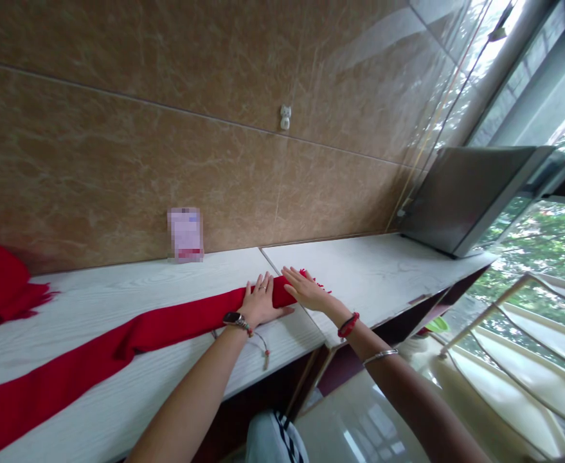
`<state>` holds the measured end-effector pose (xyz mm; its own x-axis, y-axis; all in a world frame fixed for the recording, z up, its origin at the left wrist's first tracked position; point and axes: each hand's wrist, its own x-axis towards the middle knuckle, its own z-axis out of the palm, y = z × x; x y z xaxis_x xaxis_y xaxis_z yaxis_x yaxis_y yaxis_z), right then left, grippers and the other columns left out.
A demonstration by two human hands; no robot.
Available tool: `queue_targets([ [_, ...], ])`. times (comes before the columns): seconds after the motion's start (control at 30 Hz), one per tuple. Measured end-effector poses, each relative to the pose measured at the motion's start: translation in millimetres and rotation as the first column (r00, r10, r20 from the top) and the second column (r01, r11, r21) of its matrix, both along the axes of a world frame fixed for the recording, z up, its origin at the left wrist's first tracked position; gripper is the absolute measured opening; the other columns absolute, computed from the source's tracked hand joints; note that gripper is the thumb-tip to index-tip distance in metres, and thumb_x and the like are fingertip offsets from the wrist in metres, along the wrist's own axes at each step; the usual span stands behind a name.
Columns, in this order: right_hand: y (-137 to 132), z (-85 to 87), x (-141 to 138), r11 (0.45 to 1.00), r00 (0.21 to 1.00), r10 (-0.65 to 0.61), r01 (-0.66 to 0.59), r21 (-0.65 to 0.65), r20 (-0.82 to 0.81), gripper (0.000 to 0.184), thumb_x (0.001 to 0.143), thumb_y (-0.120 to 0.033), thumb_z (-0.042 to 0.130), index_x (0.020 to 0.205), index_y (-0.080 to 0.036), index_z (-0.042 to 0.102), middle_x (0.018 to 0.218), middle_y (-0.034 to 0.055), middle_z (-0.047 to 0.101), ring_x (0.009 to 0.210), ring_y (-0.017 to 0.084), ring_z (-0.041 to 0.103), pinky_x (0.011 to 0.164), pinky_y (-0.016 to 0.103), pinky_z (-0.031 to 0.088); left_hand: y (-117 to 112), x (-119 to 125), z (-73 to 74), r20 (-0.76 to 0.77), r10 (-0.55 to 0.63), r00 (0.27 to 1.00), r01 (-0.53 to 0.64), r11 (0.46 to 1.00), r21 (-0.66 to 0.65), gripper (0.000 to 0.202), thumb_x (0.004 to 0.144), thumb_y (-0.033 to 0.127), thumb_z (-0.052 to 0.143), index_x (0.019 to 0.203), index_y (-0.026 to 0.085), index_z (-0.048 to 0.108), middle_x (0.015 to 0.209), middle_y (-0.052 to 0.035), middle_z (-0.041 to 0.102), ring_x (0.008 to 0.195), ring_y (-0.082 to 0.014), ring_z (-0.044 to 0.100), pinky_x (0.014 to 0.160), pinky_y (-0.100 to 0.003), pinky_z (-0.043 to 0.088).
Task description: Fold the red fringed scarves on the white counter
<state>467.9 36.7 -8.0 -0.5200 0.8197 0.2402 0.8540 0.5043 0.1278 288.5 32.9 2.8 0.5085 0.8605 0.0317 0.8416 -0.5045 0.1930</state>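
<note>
A long red scarf (157, 329) lies stretched along a pale wooden counter (118, 289), running from the lower left toward the middle. My left hand (261, 302) lies flat on the scarf near its fringed end, fingers spread, with a watch and a beaded cord at the wrist. My right hand (307, 289) rests flat and open on the scarf's end, just right of the left hand, wearing a red bracelet and a thin bangle. Red fringe (317, 280) shows beyond the right hand.
More red cloth (0, 283) is bunched at the far left by the brown tiled wall. A small blurred card (184, 234) leans on the wall. A grey box-like appliance (460, 193) stands at the counter's right end, beside a window with railings.
</note>
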Motion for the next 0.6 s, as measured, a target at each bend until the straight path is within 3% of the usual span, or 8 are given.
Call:
queue_targets([
  [0.07,-1.4,-4.6,-0.9,0.997,0.994,0.072,-0.070,-0.024,0.085,0.040,0.093,-0.022,0.030,0.132,-0.019,0.040,0.141,0.0148,0.032,0.132,0.027,0.023,0.097,0.058,0.028,-1.0,-9.7,6.8,-0.007,0.007,1.000,-0.007,1.000,-0.015,0.103,0.070,0.077,0.030,0.142,0.007,0.005,0.148,-0.0146,-0.002,0.135,-0.0294,-0.004,0.106,-0.052,0.004],
  [0.13,-2.4,-7.4,-0.3,0.997,0.994,0.066,-0.063,-0.036,0.090,0.040,0.093,-0.022,0.030,0.132,-0.018,0.039,0.141,0.0158,0.033,0.130,0.028,0.026,0.096,0.059,0.029,-3.7,-30.4,14.4,-0.025,0.038,0.999,-0.039,0.998,-0.042,0.098,0.072,0.074,0.031,0.142,0.009,0.007,0.148,-0.0143,-0.002,0.135,-0.0299,-0.005,0.106,-0.053,0.004],
  [0.23,-7.5,0.6,-7.6,1.000,1.000,0.000,0.000,-0.004,-0.021,0.044,0.093,-0.027,0.030,0.135,-0.015,0.034,0.140,0.0168,0.034,0.131,0.028,0.026,0.099,0.058,0.026,-10.4,-76.9,20.6,-0.044,0.099,0.994,-0.101,0.994,-0.049,0.083,0.079,0.068,0.030,0.142,0.017,0.014,0.148,-0.0123,-0.002,0.135,-0.0312,-0.004,0.104,-0.055,0.008],
  [0.3,-16.1,11.4,-23.3,0.999,0.994,0.028,-0.025,0.035,-0.104,0.045,0.092,-0.030,0.034,0.134,-0.014,0.037,0.138,0.0168,0.037,0.130,0.028,0.027,0.101,0.057,0.024,-14.2,-108.6,19.2,-0.037,0.118,0.992,-0.119,0.992,-0.034,0.072,0.082,0.062,0.030,0.141,0.022,0.019,0.149,-0.0108,0.002,0.135,-0.0313,-0.001,0.103,-0.055,0.011],
  [0.4,-34.9,23.6,-60.1,0.979,0.967,0.200,-0.192,0.064,-0.160,0.044,0.087,-0.030,0.045,0.128,-0.013,0.044,0.132,0.0158,0.046,0.124,0.025,0.038,0.102,0.047,0.030,-14.2,-141.0,12.6,-0.004,0.079,0.997,-0.079,0.997,-0.028,0.058,0.087,0.050,0.032,0.136,0.018,0.033,0.144,-0.0133,0.026,0.133,-0.0278,0.021,0.104,-0.045,0.020],
  [0.47,-46.6,25.8,-86.1,0.958,0.949,0.285,-0.282,0.042,-0.133,0.043,0.084,-0.023,0.049,0.125,-0.013,0.048,0.125,0.0153,0.052,0.117,0.023,0.046,0.096,0.039,0.039,-9.8,-149.3,9.3,0.037,0.029,0.999,-0.029,1.000,-0.007,0.051,0.086,0.042,0.037,0.128,0.014,0.044,0.134,-0.0144,0.043,0.124,-0.0240,0.038,0.101,-0.035,0.027],
  [0.6,-54.9,26.5,-118.0,0.962,0.963,0.263,-0.266,-0.054,-0.058,0.041,0.080,-0.010,0.045,0.121,-0.012,0.050,0.114,0.0146,0.060,0.099,0.022,0.058,0.078,0.031,0.049,5.1,-143.9,13.9,0.121,0.072,0.990,-0.071,0.997,-0.008,0.038,0.079,0.039,0.050,0.107,0.015,0.060,0.110,-0.0116,0.061,0.100,-0.0234,0.056,0.085,-0.029,0.039],
])
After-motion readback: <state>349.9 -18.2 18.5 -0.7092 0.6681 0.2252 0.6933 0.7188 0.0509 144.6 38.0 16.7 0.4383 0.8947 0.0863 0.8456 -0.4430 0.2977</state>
